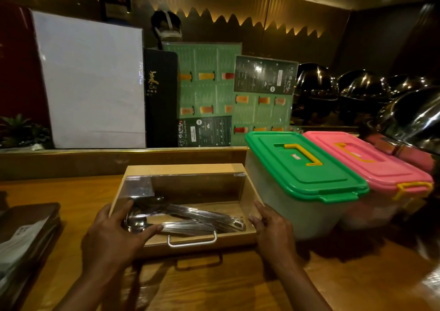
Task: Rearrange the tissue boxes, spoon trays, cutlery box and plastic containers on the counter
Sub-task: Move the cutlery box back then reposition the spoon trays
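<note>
A wooden cutlery box (185, 169) with a clear lid and a metal front handle sits mid-counter, with steel ladles and spoons (190, 217) inside. My left hand (114, 237) grips its front left corner, fingers over the lid. My right hand (269, 229) presses against its right side. Just right of the box stands a plastic container with a green lid (307, 167), and beside that one with a pink lid (371, 165). Both have yellow handles.
A dark metal tray (26, 227) with paper inside lies at the left edge. Menus (204, 91), a black folder (160, 96) and a white board (90, 82) lean behind a raised ledge. Shiny chafing-dish domes (404, 110) crowd the right. A plant (21, 129) stands far left.
</note>
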The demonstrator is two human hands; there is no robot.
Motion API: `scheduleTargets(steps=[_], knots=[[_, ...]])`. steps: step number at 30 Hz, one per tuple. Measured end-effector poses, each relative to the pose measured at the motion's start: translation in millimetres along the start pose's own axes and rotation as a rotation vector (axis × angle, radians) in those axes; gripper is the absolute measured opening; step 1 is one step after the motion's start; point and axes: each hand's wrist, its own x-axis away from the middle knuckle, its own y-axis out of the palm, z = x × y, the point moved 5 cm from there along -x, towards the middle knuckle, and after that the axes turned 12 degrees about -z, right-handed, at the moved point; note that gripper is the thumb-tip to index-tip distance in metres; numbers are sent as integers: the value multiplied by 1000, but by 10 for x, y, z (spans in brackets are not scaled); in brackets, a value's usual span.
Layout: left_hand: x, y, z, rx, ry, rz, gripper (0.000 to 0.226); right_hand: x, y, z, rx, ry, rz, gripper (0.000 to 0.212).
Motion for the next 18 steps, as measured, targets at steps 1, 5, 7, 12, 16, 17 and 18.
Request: scheduleTargets(steps=[1, 5, 7, 12, 16, 17, 18], knots=[[24, -8, 31, 15, -4, 12, 106, -8, -7, 28, 0, 2, 1, 44], [88, 8, 143, 17, 7, 30, 101, -13, -52, 153, 21, 32, 16, 42], [101, 43, 183, 5, 19, 30, 100, 8, -89, 216, 55, 26, 34, 42], [130, 70, 291, 5, 64, 48, 97, 126, -137, 218, 413, -69, 95, 42], [122, 109, 283, -26, 53, 55, 99, 114, -211, 177, 499, -149, 131, 37], [139, 122, 294, -19, 43, 55, 98, 98, -231, 190, 500, -155, 134, 37], [160, 137, 306, 0, 29, 60, 98, 84, -250, 204, 508, -163, 132, 38]])
